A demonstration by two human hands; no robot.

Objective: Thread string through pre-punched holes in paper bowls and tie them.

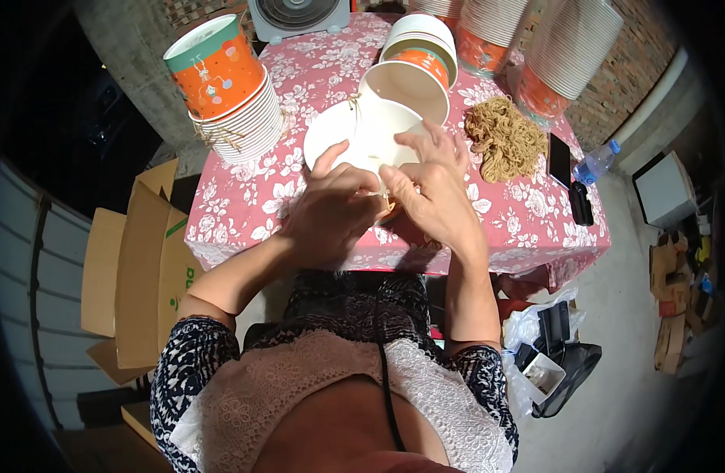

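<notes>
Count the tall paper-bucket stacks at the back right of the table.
3: the left stack, mostly cut off by the picture's top edge; the middle stack beside it; and the right stack. Others may be hidden behind them.

You've got a round, white-lined paper bucket (327,138) on the table (528,229), right in front of you. Mouth faces up at you, wall looks intact where visible. Short tan twine loop (355,102) sits at the far rim. Near side's mostly blocked; can't tell its state.
</notes>
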